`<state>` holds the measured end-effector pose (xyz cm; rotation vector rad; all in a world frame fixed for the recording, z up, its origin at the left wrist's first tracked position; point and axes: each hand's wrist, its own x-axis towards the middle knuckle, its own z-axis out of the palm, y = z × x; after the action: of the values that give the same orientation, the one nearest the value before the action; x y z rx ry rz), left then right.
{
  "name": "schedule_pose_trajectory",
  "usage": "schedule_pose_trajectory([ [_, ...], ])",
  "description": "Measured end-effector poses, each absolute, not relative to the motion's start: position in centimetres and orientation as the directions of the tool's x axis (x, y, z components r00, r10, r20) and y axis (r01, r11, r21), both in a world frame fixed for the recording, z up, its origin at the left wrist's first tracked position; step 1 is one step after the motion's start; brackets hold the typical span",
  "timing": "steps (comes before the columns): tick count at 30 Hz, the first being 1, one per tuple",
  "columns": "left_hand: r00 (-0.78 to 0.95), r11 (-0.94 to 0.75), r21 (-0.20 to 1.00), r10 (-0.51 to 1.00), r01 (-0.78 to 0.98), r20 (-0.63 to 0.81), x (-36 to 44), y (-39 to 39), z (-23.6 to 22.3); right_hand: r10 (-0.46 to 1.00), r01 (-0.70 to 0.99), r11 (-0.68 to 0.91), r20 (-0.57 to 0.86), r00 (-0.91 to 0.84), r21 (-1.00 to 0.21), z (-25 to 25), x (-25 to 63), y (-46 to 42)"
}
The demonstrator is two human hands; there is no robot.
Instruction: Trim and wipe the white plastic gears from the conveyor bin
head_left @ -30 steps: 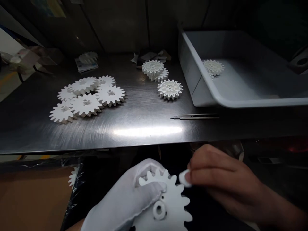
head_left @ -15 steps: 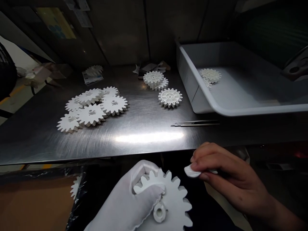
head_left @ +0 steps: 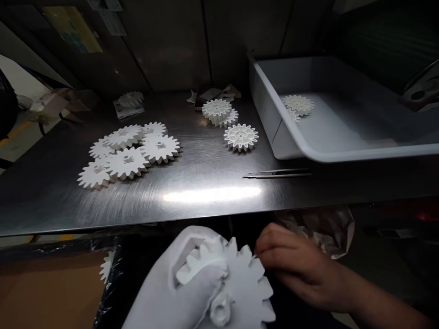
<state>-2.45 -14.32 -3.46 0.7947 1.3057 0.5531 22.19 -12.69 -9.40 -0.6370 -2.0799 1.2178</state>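
Below the steel table (head_left: pixel 206 214), my white-gloved left hand (head_left: pixel 174 283) gripped the white plastic gear (head_left: pixel 245 283) firmly, steady for close work, while my bare right hand (head_left: pixel 295 267) curled closed at its teeth; I couldn't tell whether it pinched anything.

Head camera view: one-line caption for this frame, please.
White-gloved left hand holds a white plastic gear, bare right hand at its teeth, steel bench beyond.

Workshop: steel bench (head_left: pixel 137 205), plastic gears (head_left: pixel 126 163), tweezers (head_left: pixel 277 173), tray (head_left: pixel 360 157).
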Motion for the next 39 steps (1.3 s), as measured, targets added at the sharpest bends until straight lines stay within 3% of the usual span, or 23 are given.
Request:
schedule_pose_trajectory([
  [5, 0.254, 0.681, 0.714, 0.67, 0.163, -0.697, -1.8, -14.1, -3.3, 0.87, 0.05, 0.291, 0.243, -0.43, -0.955, -7.9, 24.3, -12.6],
  [10, 0.38, 0.708, 0.681, 0.588, 0.186, -0.714, -1.2, -13.2, -3.1, 0.787, 0.002, 0.188, 0.149, -0.599, -0.982, -6.5, 24.0, -11.8],
  [20, 0.605, 0.678, 0.694, 0.454, 0.241, -0.654, -0.2, -12.1, -3.5, 0.707, -0.115, 0.047, 0.115, -0.698, -0.992, -7.4, 23.1, -9.7],
  [25, 0.67, 0.569, 0.76, 0.434, 0.314, -0.602, 0.1, -12.1, -4.8, 0.59, -0.114, 0.231, 0.233, -0.773, -0.966, -5.7, 22.0, -9.1],
  [29, 0.71, 0.562, 0.784, 0.438, 0.262, -0.551, 0.0, -12.1, -5.2, 0.612, -0.107, 0.299, 0.277, -0.741, -0.948, -5.9, 22.0, -9.1],
  [34, 0.586, 0.65, 0.631, 0.335, 0.423, -0.738, 0.2, -12.1, -3.6, 0.57, 0.033, 0.321, 0.165, -0.805, -0.946, -7.7, 23.0, -9.8],
  [36, 0.577, 0.683, 0.605, 0.32, 0.41, -0.752, 0.1, -12.2, -3.3, 0.618, 0.054, 0.308, 0.157, -0.771, -0.95, -7.9, 23.6, -10.0],
  [39, 0.684, 0.679, 0.68, 0.358, 0.276, -0.636, -0.1, -12.2, -3.6, 0.721, 0.003, 0.282, 0.21, -0.661, -0.96, -7.6, 24.1, -10.2],
])
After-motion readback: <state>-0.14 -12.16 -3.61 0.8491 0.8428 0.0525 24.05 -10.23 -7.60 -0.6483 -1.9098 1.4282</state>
